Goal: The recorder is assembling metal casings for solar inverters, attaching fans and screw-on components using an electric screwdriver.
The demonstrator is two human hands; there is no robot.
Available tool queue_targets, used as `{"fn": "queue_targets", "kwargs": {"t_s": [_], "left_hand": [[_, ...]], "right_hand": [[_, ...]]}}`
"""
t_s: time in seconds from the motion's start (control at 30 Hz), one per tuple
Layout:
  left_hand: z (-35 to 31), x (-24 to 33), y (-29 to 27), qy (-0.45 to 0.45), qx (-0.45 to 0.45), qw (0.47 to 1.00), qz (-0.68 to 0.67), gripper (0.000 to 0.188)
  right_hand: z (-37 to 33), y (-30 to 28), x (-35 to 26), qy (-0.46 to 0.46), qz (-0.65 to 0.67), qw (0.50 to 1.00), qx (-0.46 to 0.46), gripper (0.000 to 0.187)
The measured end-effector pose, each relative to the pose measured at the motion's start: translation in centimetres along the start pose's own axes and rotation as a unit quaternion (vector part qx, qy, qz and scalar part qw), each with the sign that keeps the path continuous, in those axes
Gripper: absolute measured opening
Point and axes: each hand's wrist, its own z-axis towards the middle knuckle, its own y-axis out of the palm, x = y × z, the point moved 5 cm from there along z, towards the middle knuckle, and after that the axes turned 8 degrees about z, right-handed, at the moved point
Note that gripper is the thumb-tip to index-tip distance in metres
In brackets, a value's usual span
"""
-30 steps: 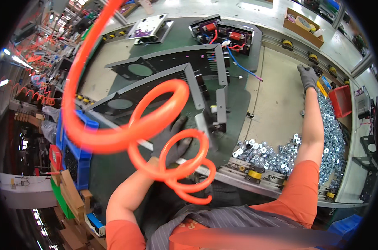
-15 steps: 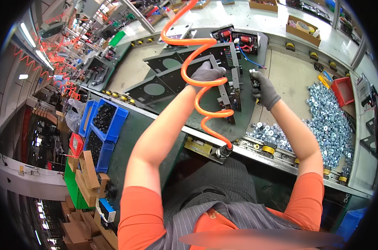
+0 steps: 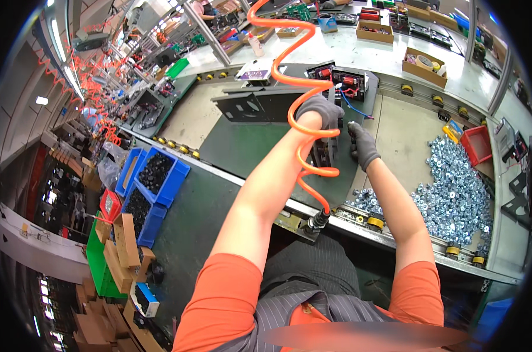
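Note:
My left hand (image 3: 321, 110), in a dark grey glove, is closed on the right end of black metal panels (image 3: 260, 104). The panels stand tilted up on the dark green board (image 3: 251, 144). An orange coiled air hose (image 3: 306, 88) crosses in front of that hand and partly hides the grip. Just to the right, my gloved right hand (image 3: 363, 146) has its fingers curled together beside the panels' dark end parts (image 3: 323, 154). Whatever those fingers hold is too small and dark to name. Behind the hands sits an electronic assembly (image 3: 345, 81) with red components and a blue wire.
Loose silver screws or nuts (image 3: 453, 196) lie heaped at right, beside a red bin (image 3: 476, 145). Blue bins (image 3: 167, 179) of black parts stand at left. A cardboard box (image 3: 424, 69) rests on the far bench. Rollers (image 3: 375, 222) line the near rail.
My left hand has moved right, and the panels have swung from lying slanted to standing more upright, farther from me. My right hand has dropped slightly nearer. The view has shifted a little.

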Motion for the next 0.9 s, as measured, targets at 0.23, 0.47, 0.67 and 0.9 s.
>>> {"fn": "queue_targets", "kwargs": {"t_s": [0.23, 0.47, 0.67, 0.9], "left_hand": [[-4.2, -10.1, -2.5, 0.069, -0.023, 0.997, 0.008, 0.057], [-16.7, -21.5, -8.9, -0.063, 0.033, 0.994, 0.088, 0.069], [-27.1, -23.7, -10.3, -0.074, 0.015, 0.993, 0.087, 0.062], [-36.0, -25.1, -10.0, -0.073, 0.049, 0.994, -0.064, 0.061]], "right_hand": [[-2.8, 3.4, -0.7, -0.229, -0.394, 0.890, 0.011, 0.039], [-5.6, 7.9, 1.5, -0.343, -0.558, 0.752, -0.070, 0.035], [-7.4, 12.3, 2.7, -0.400, -0.508, 0.750, -0.135, 0.045], [-4.1, 5.8, -0.2, -0.382, -0.191, 0.889, -0.168, 0.040]]}}
